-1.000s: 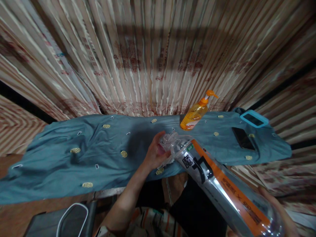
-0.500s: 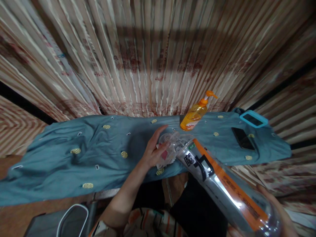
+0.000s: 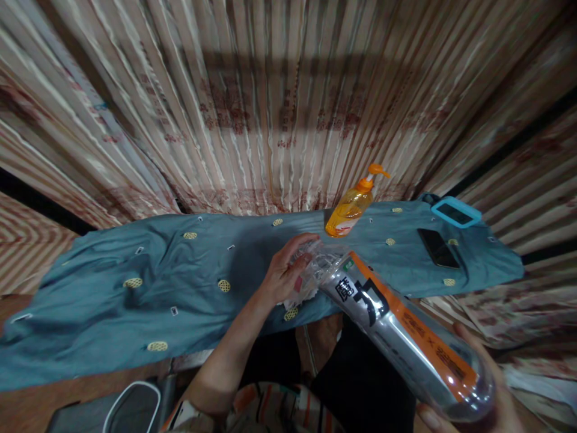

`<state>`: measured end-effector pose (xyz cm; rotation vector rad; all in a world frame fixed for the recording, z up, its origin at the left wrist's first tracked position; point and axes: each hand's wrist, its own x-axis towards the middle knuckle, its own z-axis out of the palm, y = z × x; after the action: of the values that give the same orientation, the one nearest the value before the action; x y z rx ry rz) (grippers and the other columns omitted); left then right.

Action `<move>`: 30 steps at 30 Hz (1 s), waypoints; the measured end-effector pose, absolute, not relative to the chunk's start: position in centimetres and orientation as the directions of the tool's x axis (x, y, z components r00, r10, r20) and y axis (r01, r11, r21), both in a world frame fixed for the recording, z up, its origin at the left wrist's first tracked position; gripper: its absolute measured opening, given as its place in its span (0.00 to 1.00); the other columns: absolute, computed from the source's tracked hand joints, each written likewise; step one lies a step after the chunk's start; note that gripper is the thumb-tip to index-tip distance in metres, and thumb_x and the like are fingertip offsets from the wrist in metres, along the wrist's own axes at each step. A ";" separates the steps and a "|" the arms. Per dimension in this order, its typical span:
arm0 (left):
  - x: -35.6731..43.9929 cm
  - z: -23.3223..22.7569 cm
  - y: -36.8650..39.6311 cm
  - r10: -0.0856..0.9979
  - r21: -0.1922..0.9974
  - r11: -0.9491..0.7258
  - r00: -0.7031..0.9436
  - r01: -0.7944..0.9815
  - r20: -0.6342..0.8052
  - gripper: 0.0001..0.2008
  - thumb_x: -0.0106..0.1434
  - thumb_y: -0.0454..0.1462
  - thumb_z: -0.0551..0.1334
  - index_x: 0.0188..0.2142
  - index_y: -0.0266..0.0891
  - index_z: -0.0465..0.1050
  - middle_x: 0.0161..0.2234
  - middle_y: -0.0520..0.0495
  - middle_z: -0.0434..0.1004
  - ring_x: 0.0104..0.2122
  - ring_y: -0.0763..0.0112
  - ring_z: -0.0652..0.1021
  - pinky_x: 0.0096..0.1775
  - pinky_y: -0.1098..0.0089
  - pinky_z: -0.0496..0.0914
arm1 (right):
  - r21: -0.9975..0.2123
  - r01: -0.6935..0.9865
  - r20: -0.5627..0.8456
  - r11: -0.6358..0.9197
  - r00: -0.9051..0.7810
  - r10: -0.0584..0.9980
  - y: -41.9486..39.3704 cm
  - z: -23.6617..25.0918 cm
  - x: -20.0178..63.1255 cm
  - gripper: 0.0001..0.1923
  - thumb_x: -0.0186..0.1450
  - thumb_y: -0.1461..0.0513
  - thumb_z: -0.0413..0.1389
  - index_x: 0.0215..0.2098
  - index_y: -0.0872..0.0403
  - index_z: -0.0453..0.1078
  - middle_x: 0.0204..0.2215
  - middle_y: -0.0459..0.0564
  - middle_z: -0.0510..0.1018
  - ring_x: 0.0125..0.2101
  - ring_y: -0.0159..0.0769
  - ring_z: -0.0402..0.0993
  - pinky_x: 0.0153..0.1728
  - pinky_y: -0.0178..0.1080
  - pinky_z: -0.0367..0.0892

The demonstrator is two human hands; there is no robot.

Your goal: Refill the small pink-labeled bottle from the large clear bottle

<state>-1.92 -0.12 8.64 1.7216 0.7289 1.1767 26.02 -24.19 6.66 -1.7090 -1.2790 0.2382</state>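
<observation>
In the head view, the right hand (image 3: 478,397) cups the base of a large clear bottle (image 3: 396,337) tilted toward the table's near edge. The left hand (image 3: 283,273) clasps crumpled plastic wrap (image 3: 311,276) at the bottle's neck, over the blue cloth (image 3: 135,288). An orange pump bottle (image 3: 349,207) stands by the far edge, just beyond.

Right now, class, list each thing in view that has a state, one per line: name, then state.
plastic bottle: tilted, neck toward the table, held at both ends
left hand: grip closed at the bottle's neck
right hand: cupping the bottle's base
pump bottle: upright on cloth
phone: lying flat, screen dark
</observation>
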 end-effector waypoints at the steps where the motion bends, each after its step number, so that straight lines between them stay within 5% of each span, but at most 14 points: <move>1: -1.9 8.7 -0.2 0.840 0.907 -0.420 0.371 -0.014 0.395 0.24 0.74 0.55 0.58 0.60 0.45 0.76 0.61 0.43 0.81 0.62 0.52 0.79 0.66 0.55 0.70 | -0.802 0.598 0.343 0.011 0.445 0.827 -24.2 6.3 26.4 0.57 0.48 0.46 0.77 0.71 0.48 0.65 0.66 0.56 0.71 0.59 0.59 0.75 0.47 0.50 0.80; 4: -1.8 8.8 -0.3 0.849 0.910 -0.414 0.362 0.005 0.385 0.25 0.74 0.56 0.58 0.59 0.45 0.76 0.59 0.43 0.82 0.61 0.53 0.79 0.66 0.55 0.70 | -0.875 0.485 0.281 0.004 0.502 0.818 -24.0 5.7 26.5 0.63 0.41 0.48 0.80 0.71 0.49 0.65 0.67 0.56 0.70 0.60 0.61 0.73 0.48 0.49 0.80; 9: -1.6 8.5 -0.3 0.849 0.905 -0.426 0.352 0.015 0.394 0.24 0.74 0.55 0.57 0.59 0.45 0.75 0.58 0.43 0.82 0.60 0.54 0.80 0.65 0.56 0.70 | -0.937 0.349 0.216 -0.009 0.600 0.771 -23.5 5.8 23.9 0.61 0.44 0.43 0.78 0.71 0.50 0.66 0.69 0.57 0.68 0.65 0.62 0.68 0.57 0.52 0.74; 17: -1.5 8.5 -0.5 0.842 0.895 -0.444 0.354 0.026 0.408 0.23 0.75 0.55 0.56 0.59 0.45 0.74 0.58 0.43 0.81 0.60 0.53 0.79 0.66 0.54 0.69 | -0.995 -0.058 -0.098 -0.080 0.663 0.742 -23.2 7.2 20.3 0.63 0.42 0.36 0.75 0.70 0.50 0.64 0.67 0.57 0.70 0.70 0.62 0.63 0.72 0.56 0.54; 21: -1.5 8.7 -0.5 0.841 0.892 -0.450 0.358 0.047 0.406 0.25 0.75 0.56 0.56 0.59 0.45 0.74 0.58 0.42 0.82 0.60 0.52 0.79 0.65 0.53 0.70 | -0.994 -0.094 -0.101 -0.052 0.662 0.742 -23.5 6.7 19.8 0.56 0.51 0.38 0.71 0.71 0.49 0.62 0.63 0.59 0.74 0.62 0.60 0.72 0.66 0.59 0.64; 25: -1.6 8.9 -0.5 0.844 0.894 -0.446 0.355 0.049 0.402 0.25 0.75 0.57 0.56 0.59 0.46 0.75 0.57 0.43 0.81 0.60 0.52 0.79 0.65 0.54 0.69 | -0.991 -0.131 -0.086 -0.002 0.641 0.763 -23.2 5.6 19.3 0.53 0.55 0.38 0.68 0.72 0.47 0.61 0.66 0.59 0.70 0.60 0.56 0.74 0.53 0.51 0.77; 30: -1.7 8.8 -0.5 0.849 0.900 -0.433 0.358 0.046 0.390 0.25 0.74 0.57 0.57 0.59 0.46 0.74 0.57 0.43 0.81 0.59 0.52 0.79 0.65 0.54 0.69 | -0.991 -0.115 -0.018 0.071 0.635 0.772 -21.9 4.9 19.0 0.47 0.60 0.41 0.66 0.71 0.49 0.61 0.62 0.58 0.74 0.61 0.53 0.73 0.52 0.49 0.76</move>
<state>-1.67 -0.49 8.84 1.7595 0.7936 1.1724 19.01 -21.86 4.86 -1.3435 -0.6177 0.7347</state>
